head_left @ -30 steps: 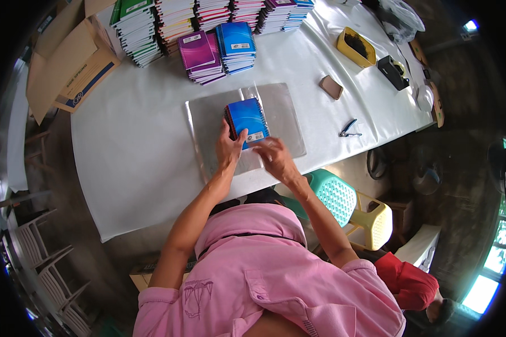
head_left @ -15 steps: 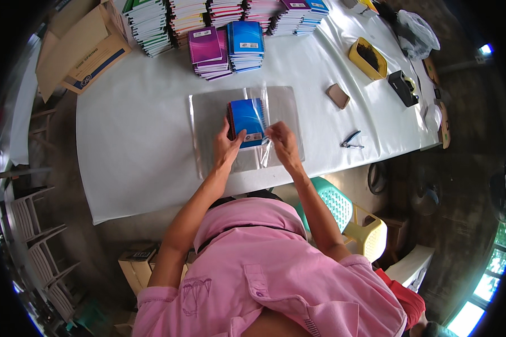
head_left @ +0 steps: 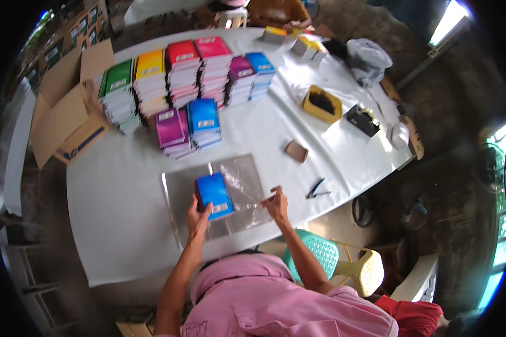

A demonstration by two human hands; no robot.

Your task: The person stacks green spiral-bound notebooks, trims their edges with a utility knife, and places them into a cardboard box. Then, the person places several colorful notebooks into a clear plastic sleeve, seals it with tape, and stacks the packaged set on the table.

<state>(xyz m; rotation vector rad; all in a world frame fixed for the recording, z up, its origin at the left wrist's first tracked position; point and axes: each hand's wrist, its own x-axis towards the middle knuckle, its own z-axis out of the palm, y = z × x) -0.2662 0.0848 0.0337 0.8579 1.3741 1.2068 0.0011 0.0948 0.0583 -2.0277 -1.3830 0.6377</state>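
Blue notebook [head_left: 214, 194]: lies flat on clear plastic [head_left: 247, 182], close to the near edge of the white tabletop [head_left: 115, 224]; sits left of the right hand [head_left: 276, 205], against the left hand [head_left: 197, 218]; runs lengthwise from near edge toward far edge, tilting slightly left at the far end.
Left hand: nearer of the two; grips the notebook's near left corner, with thumb on the cover and fingers along the side.
Right hand: hovers at the plastic's right edge, apart from the notebook, with thumb and forefinger bunched close together; cannot tell whether pinching the film.
Cover: smooth, shiny blue, with a small pale label at the near end.
Plastic: thin, see-through, rectangular, wrinkled and glossy; spreads beyond the notebook on both sides.
Snips [head_left: 319, 190]: lie right of the right hand, toward the near edge, with slim blue handles.
Notebook stacks [head_left: 183, 73]: stand toward the far edge, with bright covers and layered white pages.
Cardboard box [head_left: 78, 140]: stands open at the left edge, matte brown, with stiff flaps.
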